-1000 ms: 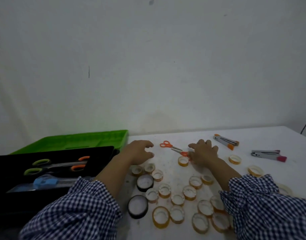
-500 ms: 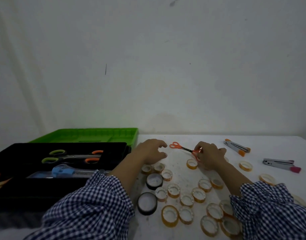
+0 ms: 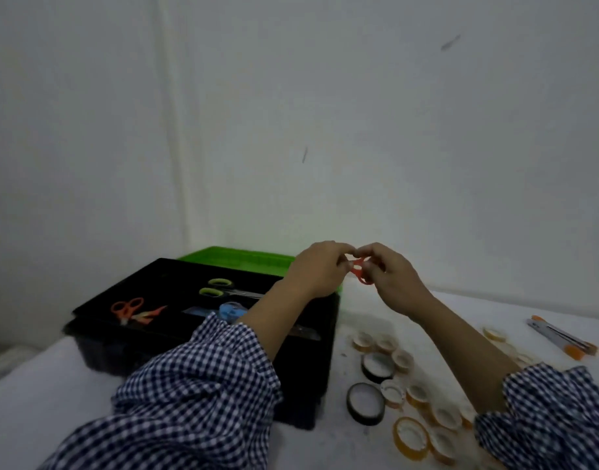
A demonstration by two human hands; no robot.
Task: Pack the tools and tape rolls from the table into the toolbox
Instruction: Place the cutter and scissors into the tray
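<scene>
— Item and location?

— Small orange scissors [image 3: 358, 273], held in the air between my two grips, above the far right corner of the toolbox [image 3: 301, 385] and in front of its green lid [image 3: 237, 257]. They are well clear of the surface [image 3: 37, 401]. Only the handle loops show; the blades are hidden behind my fingers.

— Grip state?

— The right grip [image 3: 389, 276] has its fingers curled round the loops. The left grip [image 3: 320, 269] is curled too, with its fingertips pinching the scissors at the top, touching the right fingertips. Both are closed on the same item.

— Handling assessment?

— I judge them light and rigid, with plastic handles that are not slippery and nothing fragile about them. The blade tips are the one hazard. The best hold is at the loops or across the closed blades, with the tips pointing away from the palm.

— Arm pose?

— Both forearms are raised and converge at mid-frame. The left one crosses over the open toolbox, and the right one rises over the tape rolls [image 3: 410, 432] lying on the surface. The wrists are roughly level.

— Next requirement?

— In my judgement one grip should let go, so that the other can lower the scissors flat into the tray.
</scene>
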